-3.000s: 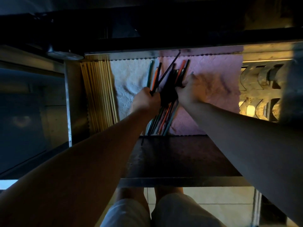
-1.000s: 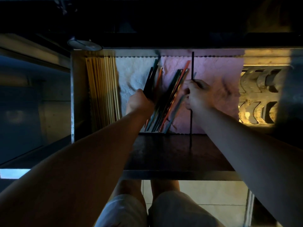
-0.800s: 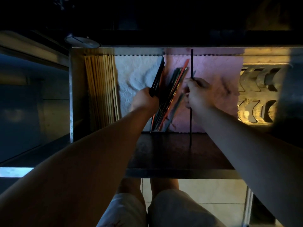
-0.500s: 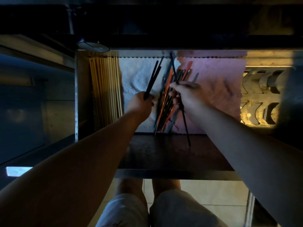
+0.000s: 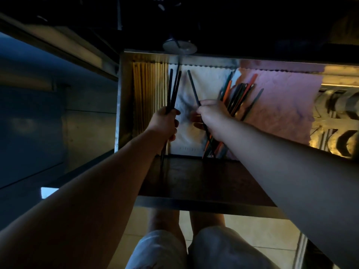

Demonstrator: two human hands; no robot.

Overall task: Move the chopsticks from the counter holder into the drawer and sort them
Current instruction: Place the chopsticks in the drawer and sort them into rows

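The drawer point(image 5: 204, 201) stands pulled out below me. My left hand point(image 5: 165, 123) is shut on a few black chopsticks point(image 5: 173, 88), held upright over the white cloth point(image 5: 206, 82). My right hand point(image 5: 210, 117) grips a single black chopstick point(image 5: 193, 86) that leans toward the left hand. A mixed pile of dark, orange and teal chopsticks point(image 5: 238, 98) lies where the white cloth meets the pink cloth point(image 5: 283, 105). Pale wooden chopsticks point(image 5: 148, 94) lie in a neat row along the drawer's left side.
A round metal base point(image 5: 179, 46) sits at the drawer's back edge in the dark. A metal rack with curved slots point(image 5: 338, 121) fills the right end. A cabinet front point(image 5: 58, 123) stands to the left. My knees point(image 5: 194, 251) and tiled floor lie below the drawer front.
Both hands have shifted left, away from the mixed pile. The left hand carried its black chopsticks toward the wooden row, and the right hand followed with one black chopstick drawn from the pile.
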